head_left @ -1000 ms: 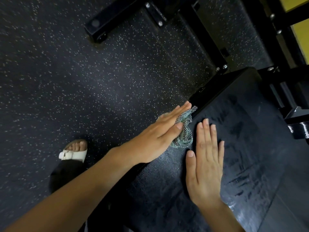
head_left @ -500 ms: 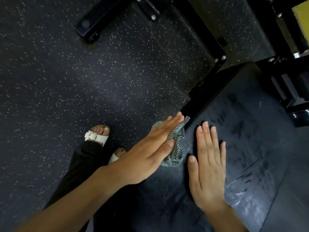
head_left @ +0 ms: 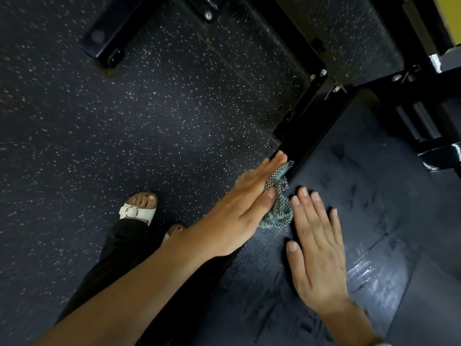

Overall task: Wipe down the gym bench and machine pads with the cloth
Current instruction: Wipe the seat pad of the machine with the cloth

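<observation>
1. While the left hand [head_left: 239,208] lies flat on the cloth [head_left: 279,208], its fingers are straight and held together. The thumb is laid along the fabric's near side, so the hand presses the cloth rather than gripping it.
2. The cloth, a crumpled teal-and-white check rag, sits at the left edge of the bench pad [head_left: 361,191]. It is pinned under those fingers and bunches out beside the thumb.
3. The right hand [head_left: 316,255] rests palm-down on the pad just beside the cloth, fingers straight and slightly apart, thumb out to the side.
4. Shiny damp streaks [head_left: 361,270] mark the pad to the right of that hand.
5. Beside the pad's edge is a speckled dark floor [head_left: 112,116], with a foot in a white buckled sandal [head_left: 137,212] and a black trouser leg [head_left: 119,253].
6. Black steel frame bars [head_left: 424,81] stand beyond the pad's far end.
</observation>
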`<state>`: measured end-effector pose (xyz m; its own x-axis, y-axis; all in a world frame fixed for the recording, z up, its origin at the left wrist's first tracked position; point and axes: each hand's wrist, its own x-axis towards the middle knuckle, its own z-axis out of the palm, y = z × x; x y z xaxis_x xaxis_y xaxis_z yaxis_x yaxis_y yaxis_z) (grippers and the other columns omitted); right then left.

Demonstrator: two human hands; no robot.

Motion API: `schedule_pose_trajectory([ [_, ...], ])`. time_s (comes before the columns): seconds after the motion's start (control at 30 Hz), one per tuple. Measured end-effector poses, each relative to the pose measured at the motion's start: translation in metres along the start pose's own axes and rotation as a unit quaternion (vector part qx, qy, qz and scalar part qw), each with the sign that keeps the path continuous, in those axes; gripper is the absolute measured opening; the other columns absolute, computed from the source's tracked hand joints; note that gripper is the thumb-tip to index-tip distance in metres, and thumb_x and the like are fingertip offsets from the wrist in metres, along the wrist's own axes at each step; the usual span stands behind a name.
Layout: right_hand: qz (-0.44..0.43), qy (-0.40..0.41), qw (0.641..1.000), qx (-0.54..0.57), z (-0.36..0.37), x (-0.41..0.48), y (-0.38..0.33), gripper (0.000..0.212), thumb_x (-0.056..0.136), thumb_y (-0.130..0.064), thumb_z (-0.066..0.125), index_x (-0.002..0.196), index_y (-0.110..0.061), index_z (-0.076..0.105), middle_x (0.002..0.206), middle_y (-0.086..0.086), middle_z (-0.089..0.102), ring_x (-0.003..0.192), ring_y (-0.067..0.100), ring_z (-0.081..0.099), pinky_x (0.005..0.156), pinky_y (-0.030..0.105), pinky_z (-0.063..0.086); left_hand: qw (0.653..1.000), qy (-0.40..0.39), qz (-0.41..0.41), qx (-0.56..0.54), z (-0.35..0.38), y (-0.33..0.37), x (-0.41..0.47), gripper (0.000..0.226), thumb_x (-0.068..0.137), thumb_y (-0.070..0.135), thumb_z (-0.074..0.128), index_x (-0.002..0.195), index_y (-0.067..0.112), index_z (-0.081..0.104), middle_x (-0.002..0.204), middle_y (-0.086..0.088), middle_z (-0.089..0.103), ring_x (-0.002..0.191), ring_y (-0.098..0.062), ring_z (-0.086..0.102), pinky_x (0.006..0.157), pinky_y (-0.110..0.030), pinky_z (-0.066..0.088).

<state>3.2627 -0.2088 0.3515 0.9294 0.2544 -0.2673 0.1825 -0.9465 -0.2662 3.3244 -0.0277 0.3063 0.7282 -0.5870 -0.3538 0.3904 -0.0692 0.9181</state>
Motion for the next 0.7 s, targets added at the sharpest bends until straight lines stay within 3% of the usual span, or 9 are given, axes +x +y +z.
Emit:
schedule_pose_trajectory([
  [0.33,0.004,0.0,1.0,0.002,-0.001,0.001,-0.001,0.054,0.106,-0.039,0.015,0.158,-0.022,0.015,0.165,-0.007,0.013,0.152,0.02,0.016,0.123,0.044,0.006,1.0,-0.023,0.011,-0.004,-0.009,-0.012,-0.041,0.051,0.106,0.033,0.028,0.155,0.034,0.012,0.162,0.027,0.007,0.15,0.001,0.002,0.125,-0.046,0.006],
  [0.53,0.009,-0.004,1.0,0.004,0.0,0.002,-0.003,0.054,0.106,-0.039,0.014,0.158,-0.023,0.014,0.165,-0.007,0.013,0.152,0.02,0.016,0.123,0.044,0.006,1.0,0.007,-0.001,-0.028,0.003,-0.002,-0.025,0.053,0.106,0.022,0.03,0.155,0.033,0.013,0.162,0.027,0.007,0.148,0.006,0.002,0.125,-0.043,0.004],
  [0.7,0.008,-0.001,1.0,0.001,-0.001,0.002,-0.003,0.054,0.106,-0.038,0.013,0.158,-0.022,0.012,0.165,-0.006,0.013,0.152,0.022,0.017,0.123,0.045,0.008,0.999,-0.002,0.012,-0.032,0.001,-0.001,0.011,0.052,0.105,0.025,0.027,0.155,0.032,0.015,0.163,0.022,0.008,0.148,0.007,0.002,0.125,-0.046,0.004],
])
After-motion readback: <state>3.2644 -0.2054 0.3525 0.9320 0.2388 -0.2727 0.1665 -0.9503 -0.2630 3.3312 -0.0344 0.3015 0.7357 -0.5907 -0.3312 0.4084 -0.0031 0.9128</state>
